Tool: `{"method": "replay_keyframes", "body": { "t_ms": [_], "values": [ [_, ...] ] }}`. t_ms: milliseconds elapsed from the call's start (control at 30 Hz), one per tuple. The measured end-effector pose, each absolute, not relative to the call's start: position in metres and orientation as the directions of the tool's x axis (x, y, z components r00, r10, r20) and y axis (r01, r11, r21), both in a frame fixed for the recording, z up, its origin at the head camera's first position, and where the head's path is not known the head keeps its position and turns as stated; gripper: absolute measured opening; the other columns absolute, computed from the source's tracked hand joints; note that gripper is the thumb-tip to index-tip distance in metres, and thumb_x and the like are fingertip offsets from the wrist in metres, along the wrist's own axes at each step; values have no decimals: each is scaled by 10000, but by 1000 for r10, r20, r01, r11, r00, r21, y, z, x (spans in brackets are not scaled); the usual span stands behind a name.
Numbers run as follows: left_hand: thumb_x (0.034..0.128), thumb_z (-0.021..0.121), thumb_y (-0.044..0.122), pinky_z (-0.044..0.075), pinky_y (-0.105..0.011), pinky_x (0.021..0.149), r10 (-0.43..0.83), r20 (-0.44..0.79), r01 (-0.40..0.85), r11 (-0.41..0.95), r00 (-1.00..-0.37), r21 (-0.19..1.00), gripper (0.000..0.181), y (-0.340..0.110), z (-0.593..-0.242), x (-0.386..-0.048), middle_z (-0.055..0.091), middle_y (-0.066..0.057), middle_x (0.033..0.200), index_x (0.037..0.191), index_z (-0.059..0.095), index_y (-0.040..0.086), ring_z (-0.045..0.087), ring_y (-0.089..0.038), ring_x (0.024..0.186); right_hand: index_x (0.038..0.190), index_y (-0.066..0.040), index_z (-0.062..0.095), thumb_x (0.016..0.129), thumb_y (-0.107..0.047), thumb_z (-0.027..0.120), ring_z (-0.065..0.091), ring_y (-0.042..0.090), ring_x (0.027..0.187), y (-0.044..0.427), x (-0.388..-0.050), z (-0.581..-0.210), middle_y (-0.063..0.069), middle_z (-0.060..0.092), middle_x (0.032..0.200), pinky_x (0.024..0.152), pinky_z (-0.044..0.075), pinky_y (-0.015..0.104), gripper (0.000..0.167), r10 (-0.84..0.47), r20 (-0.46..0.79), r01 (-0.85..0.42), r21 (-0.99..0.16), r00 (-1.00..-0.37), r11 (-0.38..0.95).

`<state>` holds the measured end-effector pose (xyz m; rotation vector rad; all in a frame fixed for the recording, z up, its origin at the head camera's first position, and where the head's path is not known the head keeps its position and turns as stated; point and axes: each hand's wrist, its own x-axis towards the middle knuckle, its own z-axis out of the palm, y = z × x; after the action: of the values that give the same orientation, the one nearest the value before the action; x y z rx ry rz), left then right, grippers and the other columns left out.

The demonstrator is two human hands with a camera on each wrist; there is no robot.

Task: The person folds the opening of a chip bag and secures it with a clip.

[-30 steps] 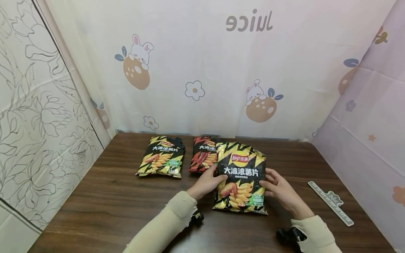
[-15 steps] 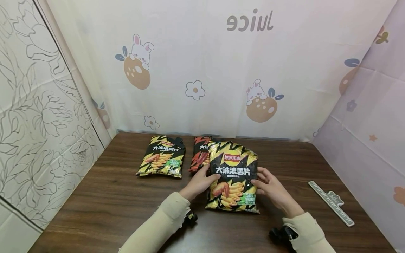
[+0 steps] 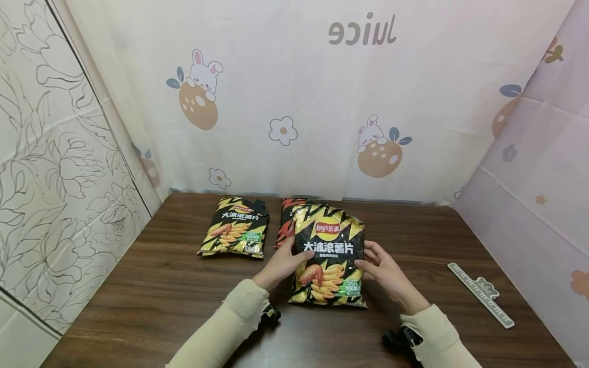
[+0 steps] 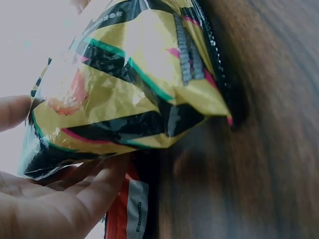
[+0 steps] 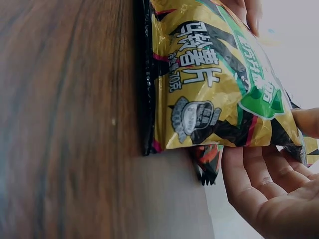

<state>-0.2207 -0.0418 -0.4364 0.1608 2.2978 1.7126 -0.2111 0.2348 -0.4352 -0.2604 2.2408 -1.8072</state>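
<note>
Both hands hold a black-and-yellow chip bag (image 3: 327, 255) between them, its printed front toward the head camera. My left hand (image 3: 284, 263) grips its left edge, thumb on the front and fingers behind; the left wrist view shows those fingers (image 4: 94, 186) under the bag (image 4: 109, 94). At the right edge my right hand (image 3: 384, 271) grips it the same way, thumb in front. In the right wrist view the fingers (image 5: 249, 172) lie behind the bag (image 5: 199, 69). A red chip bag (image 3: 284, 230) lies behind, partly covered by the held one.
Another black-and-yellow chip bag (image 3: 234, 227) lies at the left on the brown wooden table (image 3: 152, 286), a black clip (image 3: 258, 206) at its top right corner. A pale green ruler-like strip (image 3: 480, 294) lies at the right. Patterned curtains (image 3: 294, 92) hang behind the table.
Both hands have moved left with the held bag, which covers more of the red bag than before. The left-hand bag and the green strip have stayed where they were.
</note>
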Motion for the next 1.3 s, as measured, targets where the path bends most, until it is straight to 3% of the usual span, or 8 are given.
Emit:
{"method": "replay_keyframes", "body": {
  "t_ms": [167, 400, 833, 1133, 1300],
  "values": [
    [902, 677, 453, 268, -579, 1149, 245, -124, -56, 266, -962, 962, 895, -47, -441, -224, 242, -174, 1606, 1558, 216, 57, 254, -374, 1471, 1461, -18, 299, 984, -167, 597, 644, 75, 998, 226, -211, -434, 306, 425, 1429, 808, 564, 347, 582, -312, -69, 9, -982, -947, 190],
    [881, 704, 450, 261, -581, 1152, 249, -109, -47, 243, -962, 969, 958, -55, -441, -223, 190, -157, 1626, 1579, 148, 101, 233, -369, 1480, 1449, -23, 307, 978, -157, 605, 640, 122, 1034, 218, -213, -434, 294, 441, 1427, 829, 561, 362, 573, -311, -76, 17, -982, -947, 188],
    [888, 724, 350, 369, -525, 1104, 262, -76, -29, 178, -962, 984, 863, -62, -441, -224, 378, -153, 1539, 1556, 232, 115, 425, -343, 1374, 1411, -4, 337, 967, -120, 613, 630, 212, 1070, 212, -217, -436, 310, 491, 1372, 833, 569, 379, 535, -338, -46, -29, -977, -940, 213],
    [894, 716, 345, 326, -540, 1130, 283, -91, -35, 199, -955, 979, 846, -67, -442, -225, 332, -141, 1561, 1548, 236, 107, 374, -337, 1409, 1396, -4, 398, 966, -182, 628, 639, 175, 1018, 212, -218, -434, 286, 549, 1318, 806, 568, 406, 519, -332, -42, -59, -956, -942, 287],
    [880, 733, 351, 265, -553, 1161, 271, -99, -40, 215, -957, 976, 922, -70, -443, -224, 243, -155, 1604, 1564, 179, 77, 277, -354, 1461, 1392, -2, 440, 981, -255, 610, 629, 146, 986, 213, -221, -431, 250, 586, 1284, 812, 566, 401, 512, -280, -53, -52, -934, -958, 354]
  ]
}}
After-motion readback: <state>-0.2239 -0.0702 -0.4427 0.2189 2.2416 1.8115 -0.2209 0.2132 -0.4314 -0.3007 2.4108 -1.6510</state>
